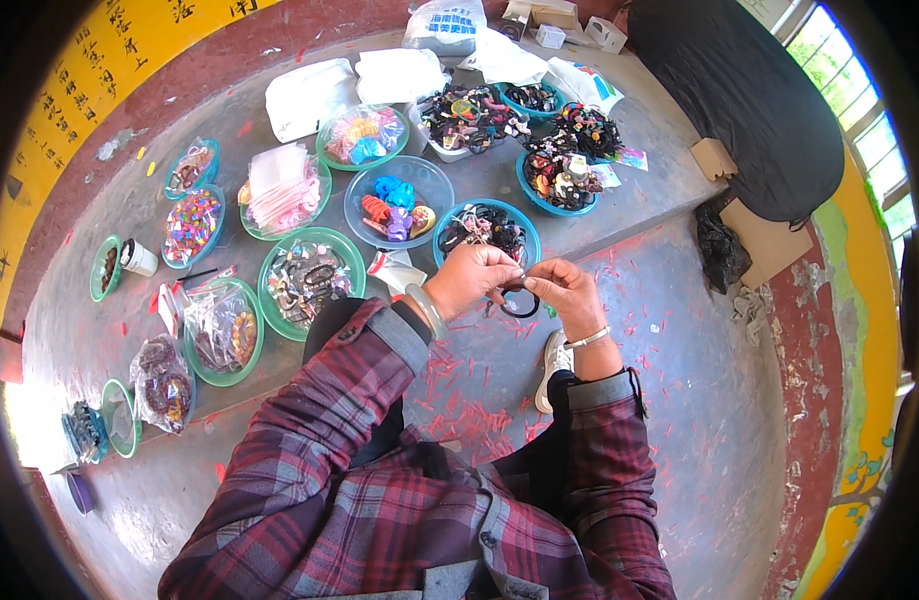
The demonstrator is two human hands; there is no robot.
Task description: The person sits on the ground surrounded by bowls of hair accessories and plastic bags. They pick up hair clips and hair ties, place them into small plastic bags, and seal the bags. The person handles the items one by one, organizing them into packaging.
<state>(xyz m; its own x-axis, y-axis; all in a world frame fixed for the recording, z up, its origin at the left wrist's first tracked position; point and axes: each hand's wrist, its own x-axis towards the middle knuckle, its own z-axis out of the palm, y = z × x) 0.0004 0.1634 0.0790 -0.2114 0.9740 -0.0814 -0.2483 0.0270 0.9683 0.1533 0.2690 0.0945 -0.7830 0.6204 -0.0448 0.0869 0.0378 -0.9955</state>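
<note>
In front of me, my left hand (475, 280) and my right hand (570, 297) meet with thumbs and fingertips pinched together. From their grip hangs a black hair tie (521, 316), a looped ring dangling just below the fingers. The exact pinched spot is too small to make out. Just beyond my left hand stands a blue basin (441, 243) heaped with dark hair ties (489, 226). Left of it, a clear blue bowl (363, 184) holds red, blue and purple hair claws (396, 208).
A grey platform (642, 210) carries several basins of hair accessories, white plastic bags (312, 97) and a green basin (264, 283) of bagged pieces. Red scraps (470, 400) litter the floor around my shoe (554, 365). Black cloth (740, 110) and cardboard (767, 245) lie at the right.
</note>
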